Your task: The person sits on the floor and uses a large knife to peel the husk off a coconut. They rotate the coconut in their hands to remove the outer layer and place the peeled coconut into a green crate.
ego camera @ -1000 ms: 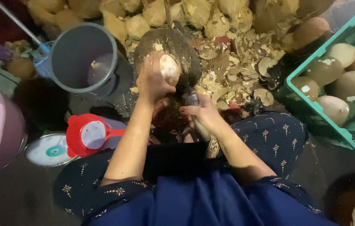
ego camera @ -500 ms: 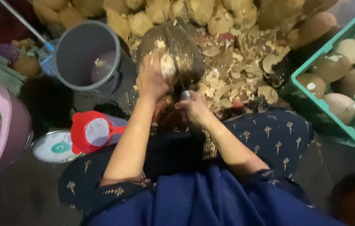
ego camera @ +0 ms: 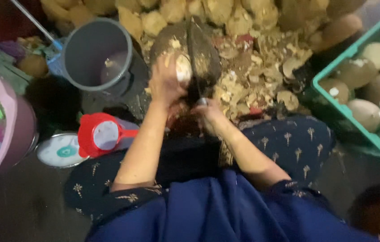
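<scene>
nearest the camera is a lap in dark blue patterned cloth, both forearms reaching forward from it to a round chopping block (ego camera: 179, 45), the landmark here. just on the near edge of the block, the right hand (ego camera: 211, 115) is clamped around the handle of a long dark blade (ego camera: 194, 58) that stands edge-down across the block. the left hand (ego camera: 165, 83) is closed over a pale, partly husked coconut (ego camera: 182, 67), pressing it against the block right beside the blade; the two hands sit close together but on separate things. judging from this, the step in hand is shaving the remaining husk off the nut, and the next move seems to call for a short controlled chop with the left fingers kept back from the edge, then a turn of the nut. left of the block and nearer the person lie a red scoop (ego camera: 98, 134) and a round white lid (ego camera: 60, 150); further left stands a pink bucket (ego camera: 8, 130). just left of the block is a grey bucket (ego camera: 93, 54). right of the block, husk scraps (ego camera: 252, 80) litter the floor, and well to the right a green crate (ego camera: 355, 130) holds peeled coconuts (ego camera: 364, 112). beyond the block, unhusked pieces are piled up (ego camera: 226, 11).
</scene>
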